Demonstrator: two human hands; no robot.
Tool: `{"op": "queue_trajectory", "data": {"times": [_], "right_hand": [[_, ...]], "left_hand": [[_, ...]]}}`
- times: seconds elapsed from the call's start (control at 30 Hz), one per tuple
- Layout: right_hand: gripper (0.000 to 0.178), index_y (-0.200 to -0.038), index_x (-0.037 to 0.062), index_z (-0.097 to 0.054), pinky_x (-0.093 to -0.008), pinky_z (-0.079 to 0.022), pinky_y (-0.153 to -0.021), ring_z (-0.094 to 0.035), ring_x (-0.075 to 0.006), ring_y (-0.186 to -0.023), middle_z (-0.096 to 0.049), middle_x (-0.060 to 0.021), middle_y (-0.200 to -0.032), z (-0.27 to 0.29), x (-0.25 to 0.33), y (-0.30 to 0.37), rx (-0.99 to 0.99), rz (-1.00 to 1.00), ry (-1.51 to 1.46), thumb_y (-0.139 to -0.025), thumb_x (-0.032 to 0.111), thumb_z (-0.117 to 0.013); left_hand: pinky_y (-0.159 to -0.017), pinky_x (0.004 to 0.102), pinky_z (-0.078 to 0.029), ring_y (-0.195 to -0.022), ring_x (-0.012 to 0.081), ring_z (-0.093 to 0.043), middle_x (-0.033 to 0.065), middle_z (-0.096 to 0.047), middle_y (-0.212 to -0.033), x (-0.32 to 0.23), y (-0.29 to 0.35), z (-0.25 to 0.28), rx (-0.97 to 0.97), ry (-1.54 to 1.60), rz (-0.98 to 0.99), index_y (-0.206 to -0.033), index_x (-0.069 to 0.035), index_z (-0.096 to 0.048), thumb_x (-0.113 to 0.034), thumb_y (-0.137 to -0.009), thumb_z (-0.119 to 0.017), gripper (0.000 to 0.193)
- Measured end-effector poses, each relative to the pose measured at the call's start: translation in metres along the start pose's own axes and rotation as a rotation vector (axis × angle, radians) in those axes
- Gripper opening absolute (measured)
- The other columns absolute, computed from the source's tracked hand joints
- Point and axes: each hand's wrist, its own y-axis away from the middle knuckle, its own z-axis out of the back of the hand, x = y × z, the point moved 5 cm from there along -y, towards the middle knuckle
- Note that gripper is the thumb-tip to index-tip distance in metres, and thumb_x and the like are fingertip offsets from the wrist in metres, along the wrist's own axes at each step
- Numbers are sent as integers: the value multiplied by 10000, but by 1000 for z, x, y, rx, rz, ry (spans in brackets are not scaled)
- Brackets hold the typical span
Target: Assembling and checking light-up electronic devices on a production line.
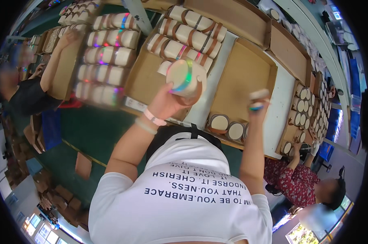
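My left hand (167,101) is closed around a cream, drum-shaped speaker (180,77) with a brown strap and a band glowing in rainbow colours. It is held up in front of the cardboard tray (141,81), whose far part carries rows of similar strapped speakers (188,32). To the right, my right hand (258,112) is raised above the near right part of another cardboard tray (245,61). It grips a small cream object (259,96) with a blue-green glow, too blurred by motion to name. At that tray's near end, several round-faced speakers (219,123) stand in a row.
On the left, rows of lit speakers (106,57) lie stacked, with a person in black (27,91) beyond them. A person in a red floral top (292,177) works at the right beside more filled trays (302,105). A metal post (137,16) rises at the back.
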Motion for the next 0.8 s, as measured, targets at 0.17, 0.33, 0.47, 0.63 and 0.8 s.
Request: {"op": "queue_trajectory", "data": {"times": [0.17,0.33,0.47,0.63,0.8], "right_hand": [[840,-1311,100,-388,-447,-424,-878,-476,-342,-1084,-454,-209,-1188,-129,-46,107,444,826,1969,-566,193,-764],[886,-1315,58,-353,-472,-327,-983,-388,-384,-1153,-393,-237,-1219,-143,-61,122,892,583,2021,-544,183,-771],[945,-1356,90,-298,-463,-334,-989,-384,-366,-1184,-379,-211,-1254,-138,-67,115,922,542,2077,-548,204,-777],[946,-1358,76,-277,-478,-296,-1020,-347,-384,-1217,-354,-226,-1283,-128,-69,109,917,548,2021,-570,224,-779],[975,-1387,65,-225,-466,-242,-1055,-287,-412,-1259,-308,-248,-1319,-160,-33,143,1027,424,1564,-588,203,-766]], "left_hand": [[-960,402,-413,-1193,254,-384,101,-305,-1229,-31,42,-8,-138,-849,-733,-1389,-117,-125,-12,-603,-771,1023],[-922,377,-443,-1162,251,-397,106,-316,-1224,-21,62,-20,-272,-1246,-863,-1360,-78,-199,-10,-610,-754,935],[-912,358,-446,-1163,238,-400,117,-311,-1256,-4,70,-26,-396,-1452,-889,-1334,-28,-250,24,-595,-740,888],[-924,346,-435,-1125,220,-460,133,-392,-1230,23,69,-20,-460,-1388,-709,-1328,14,-253,46,-615,-721,854],[-894,332,-432,-1089,233,-465,150,-405,-1200,45,53,-9,-409,-1254,-715,-1302,-5,-326,-70,-610,-745,812]]}}
